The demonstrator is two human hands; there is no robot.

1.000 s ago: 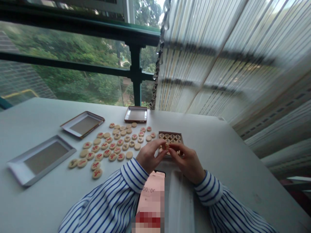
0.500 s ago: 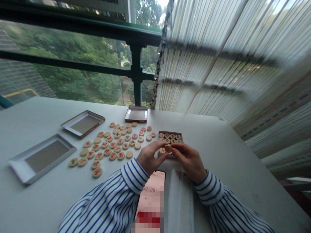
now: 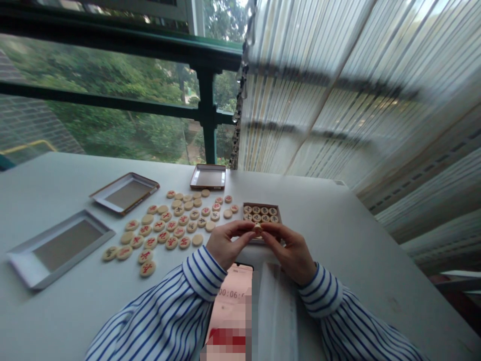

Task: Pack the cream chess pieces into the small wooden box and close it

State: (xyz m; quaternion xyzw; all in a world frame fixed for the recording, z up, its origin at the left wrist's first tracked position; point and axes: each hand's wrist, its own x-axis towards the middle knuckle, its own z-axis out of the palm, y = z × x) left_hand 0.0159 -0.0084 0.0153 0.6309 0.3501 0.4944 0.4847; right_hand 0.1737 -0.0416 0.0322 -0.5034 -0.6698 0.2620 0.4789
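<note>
Left hand (image 3: 228, 244) and right hand (image 3: 292, 249) are nearly closed, one piece (image 3: 257, 228) pinched between their fingertips at the near side of the box (image 3: 261, 204), probably for easy turning; loose pieces (image 3: 172, 225) are spread left of the box.

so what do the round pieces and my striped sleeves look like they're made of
Round pieces: probably wood, smooth and fairly matte, judging by the pale tan color; plastic is possible, as no grain shows clearly. Striped sleeves: woven fabric, perhaps cotton, matte, judging by the soft folds.
</note>
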